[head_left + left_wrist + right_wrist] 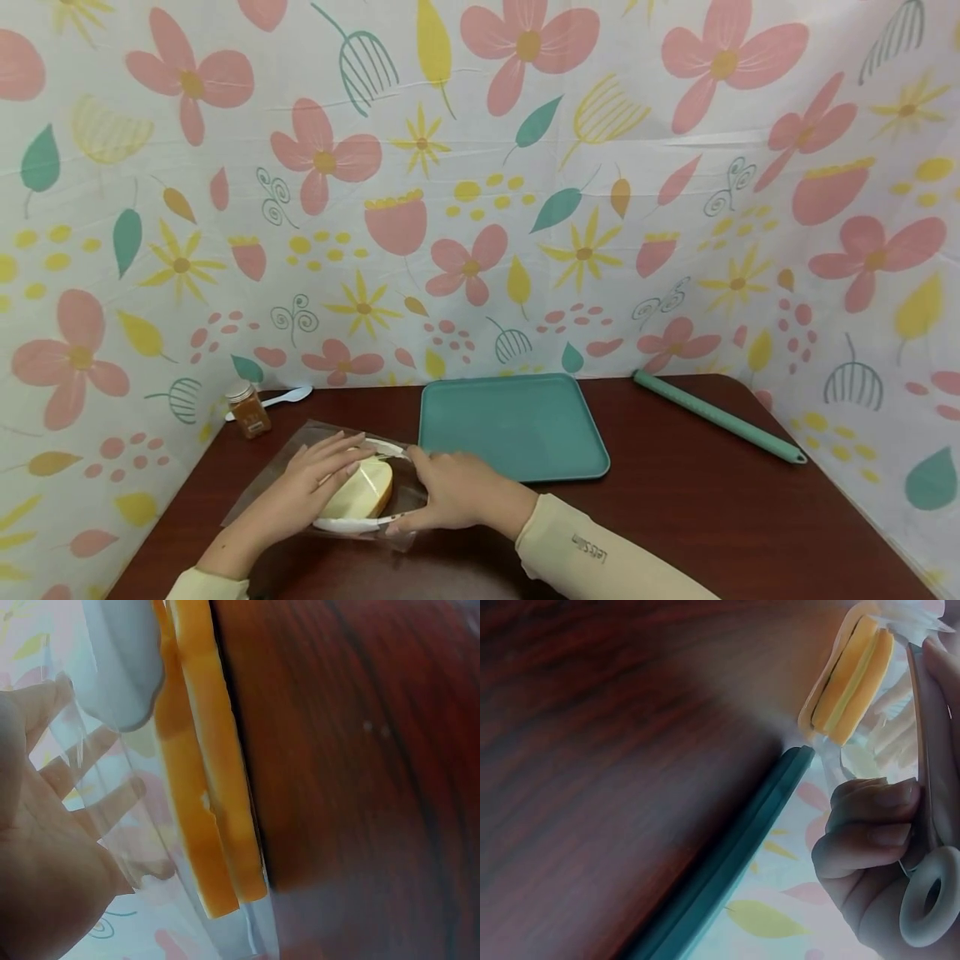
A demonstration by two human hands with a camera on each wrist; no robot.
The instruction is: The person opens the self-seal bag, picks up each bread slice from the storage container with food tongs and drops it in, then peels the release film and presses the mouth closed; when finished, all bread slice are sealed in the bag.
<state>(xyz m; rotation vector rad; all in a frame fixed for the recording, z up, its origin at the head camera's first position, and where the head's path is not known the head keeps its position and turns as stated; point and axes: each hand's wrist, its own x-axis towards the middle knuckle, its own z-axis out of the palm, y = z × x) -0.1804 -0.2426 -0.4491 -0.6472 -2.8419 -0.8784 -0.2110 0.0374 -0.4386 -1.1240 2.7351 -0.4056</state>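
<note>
A two-slice bread sandwich (367, 487) lies inside a clear plastic bag (264, 482) at the table's left front. White tongs (348, 525) reach into the bag, their two arms spread on either side of the bread. My right hand (459, 492) grips the tongs, thumb on the near arm and fingers on the far one; the tongs' ring end (919, 907) shows in the right wrist view. My left hand (311, 479) rests over the bag with extended fingers. Through the film in the left wrist view, a pale tong tip (124, 667) sits beside the brown-crusted slices (214, 787).
A teal tray (510, 425) lies behind my right hand. To its right a green rod (720, 417) lies at a slant. A small jar with amber contents (249, 412) and a light blue spoon (288, 396) are at the back left. A flowered cloth (480, 208) hangs behind.
</note>
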